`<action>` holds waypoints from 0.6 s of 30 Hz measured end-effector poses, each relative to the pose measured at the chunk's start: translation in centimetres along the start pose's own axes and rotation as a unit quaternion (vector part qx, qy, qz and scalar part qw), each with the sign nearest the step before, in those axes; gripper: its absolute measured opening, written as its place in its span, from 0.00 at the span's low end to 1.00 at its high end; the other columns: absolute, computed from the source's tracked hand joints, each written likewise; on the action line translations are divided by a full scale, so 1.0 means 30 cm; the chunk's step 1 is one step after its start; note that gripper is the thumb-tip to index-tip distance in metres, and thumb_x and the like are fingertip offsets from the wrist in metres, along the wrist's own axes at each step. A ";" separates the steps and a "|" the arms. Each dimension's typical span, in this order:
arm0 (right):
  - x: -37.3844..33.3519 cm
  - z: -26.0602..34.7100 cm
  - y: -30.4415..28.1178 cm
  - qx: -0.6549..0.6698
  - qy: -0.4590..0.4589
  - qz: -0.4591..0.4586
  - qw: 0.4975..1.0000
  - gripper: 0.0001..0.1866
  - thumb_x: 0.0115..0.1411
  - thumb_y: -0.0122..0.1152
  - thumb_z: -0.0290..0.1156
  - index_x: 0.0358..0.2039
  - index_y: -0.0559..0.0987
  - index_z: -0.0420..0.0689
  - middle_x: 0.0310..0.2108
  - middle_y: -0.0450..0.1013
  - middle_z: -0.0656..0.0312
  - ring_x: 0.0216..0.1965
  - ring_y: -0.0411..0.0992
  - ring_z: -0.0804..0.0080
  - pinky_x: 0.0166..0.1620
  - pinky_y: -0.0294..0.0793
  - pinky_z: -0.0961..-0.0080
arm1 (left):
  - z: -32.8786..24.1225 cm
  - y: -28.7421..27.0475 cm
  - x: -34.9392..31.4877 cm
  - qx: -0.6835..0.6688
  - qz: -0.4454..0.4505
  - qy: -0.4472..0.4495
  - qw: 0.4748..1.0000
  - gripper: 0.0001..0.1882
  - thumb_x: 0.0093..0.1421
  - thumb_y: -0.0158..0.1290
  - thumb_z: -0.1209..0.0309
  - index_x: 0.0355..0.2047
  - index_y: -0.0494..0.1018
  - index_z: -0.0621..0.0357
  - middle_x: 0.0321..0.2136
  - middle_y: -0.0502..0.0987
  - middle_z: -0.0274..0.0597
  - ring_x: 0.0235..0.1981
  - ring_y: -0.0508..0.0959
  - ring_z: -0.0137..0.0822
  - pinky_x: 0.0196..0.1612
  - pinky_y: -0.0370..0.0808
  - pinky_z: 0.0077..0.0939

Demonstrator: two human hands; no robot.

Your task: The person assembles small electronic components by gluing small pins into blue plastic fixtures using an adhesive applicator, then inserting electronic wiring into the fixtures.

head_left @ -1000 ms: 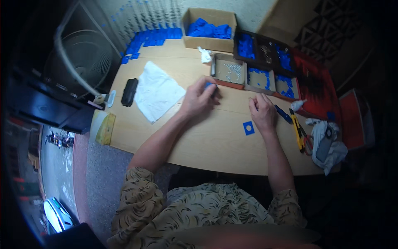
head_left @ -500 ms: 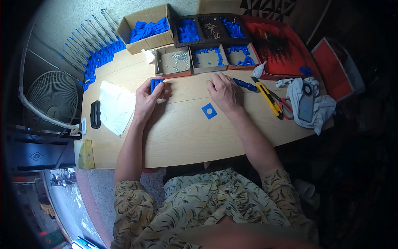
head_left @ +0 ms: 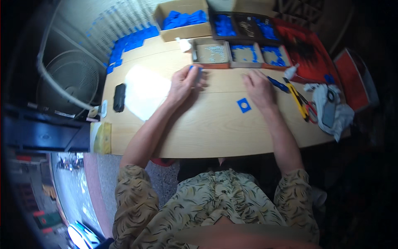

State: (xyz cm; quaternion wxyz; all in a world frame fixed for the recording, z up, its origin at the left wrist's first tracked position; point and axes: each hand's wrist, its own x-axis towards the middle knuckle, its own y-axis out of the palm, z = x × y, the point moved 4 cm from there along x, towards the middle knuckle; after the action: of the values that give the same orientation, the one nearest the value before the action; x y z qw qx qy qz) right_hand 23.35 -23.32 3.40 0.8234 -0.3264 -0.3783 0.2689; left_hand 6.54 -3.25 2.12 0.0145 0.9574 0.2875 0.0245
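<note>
Blue part (head_left: 200,72): pinched between thumb and fingers of the left hand (head_left: 180,86), just near of the tray (head_left: 211,54) of small pale bits; form blurred and largely covered. For control, grip by the edges so that the upper face can be seen. Hands: well apart. Right hand (head_left: 259,86): palm down over the counter (head_left: 199,133), fingers curled; whether it holds anything cannot be told. Blue plate (head_left: 245,111), round-holed, lies flat just left of the right wrist; avoid dragging it. Farther right, avoid the cutter (head_left: 297,99).
</note>
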 end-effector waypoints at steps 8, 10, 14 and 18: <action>0.020 0.023 -0.050 0.062 -0.040 -0.105 0.992 0.03 0.62 0.57 0.23 0.35 0.74 0.37 0.31 0.70 0.55 0.29 0.73 0.61 0.33 0.73 0.68 | -0.049 -0.026 -0.083 -0.261 0.069 -0.091 0.959 0.26 0.74 0.33 0.62 0.63 0.57 0.71 0.55 0.71 0.55 0.56 0.74 0.43 0.59 0.73 0.31; 0.025 0.014 -0.071 0.034 -0.018 -0.121 0.992 0.03 0.63 0.56 0.23 0.36 0.75 0.38 0.31 0.71 0.58 0.29 0.72 0.67 0.32 0.72 0.72 | -0.057 -0.019 -0.087 -0.282 0.095 -0.095 0.950 0.27 0.74 0.34 0.62 0.64 0.55 0.71 0.56 0.69 0.56 0.58 0.72 0.45 0.62 0.71 0.31; 0.036 -0.032 -0.081 0.054 0.026 -0.130 0.990 0.05 0.64 0.56 0.24 0.39 0.76 0.38 0.31 0.72 0.61 0.29 0.72 0.74 0.32 0.72 0.77 | -0.042 0.015 -0.096 -0.300 0.117 -0.104 0.941 0.27 0.74 0.36 0.63 0.65 0.54 0.71 0.55 0.70 0.55 0.57 0.73 0.42 0.61 0.72 0.28; 0.028 -0.076 -0.136 0.086 0.098 -0.130 0.983 0.06 0.65 0.54 0.24 0.41 0.77 0.37 0.33 0.75 0.61 0.33 0.74 0.78 0.37 0.73 0.79 | -0.018 0.055 -0.083 -0.312 0.144 -0.115 0.932 0.26 0.74 0.39 0.63 0.64 0.56 0.70 0.53 0.71 0.52 0.56 0.74 0.39 0.59 0.73 0.26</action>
State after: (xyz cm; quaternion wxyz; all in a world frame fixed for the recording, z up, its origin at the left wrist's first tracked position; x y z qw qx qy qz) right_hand 26.45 -26.12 5.65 0.9096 -0.2269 -0.3103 0.1577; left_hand 5.35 -6.01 2.65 0.3415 0.9321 0.1205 0.0042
